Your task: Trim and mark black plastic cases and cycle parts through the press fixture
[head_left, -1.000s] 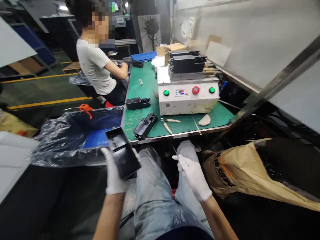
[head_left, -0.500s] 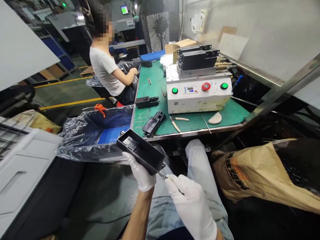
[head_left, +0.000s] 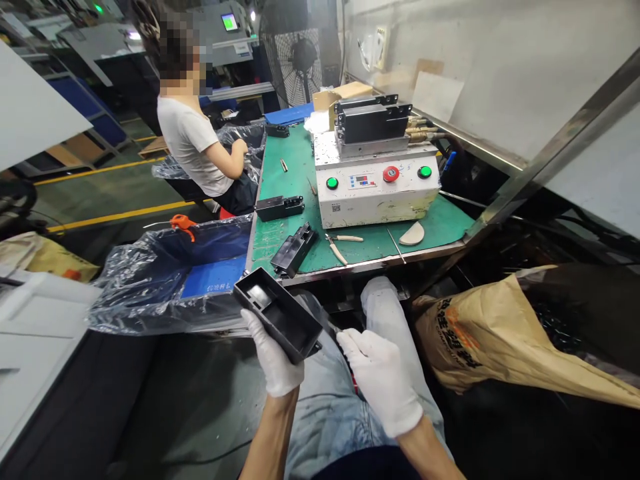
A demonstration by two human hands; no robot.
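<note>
One black box (head_left: 279, 316) in left hand (head_left: 276, 365)

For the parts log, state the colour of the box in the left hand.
The box is black; the head view shows it.
</note>
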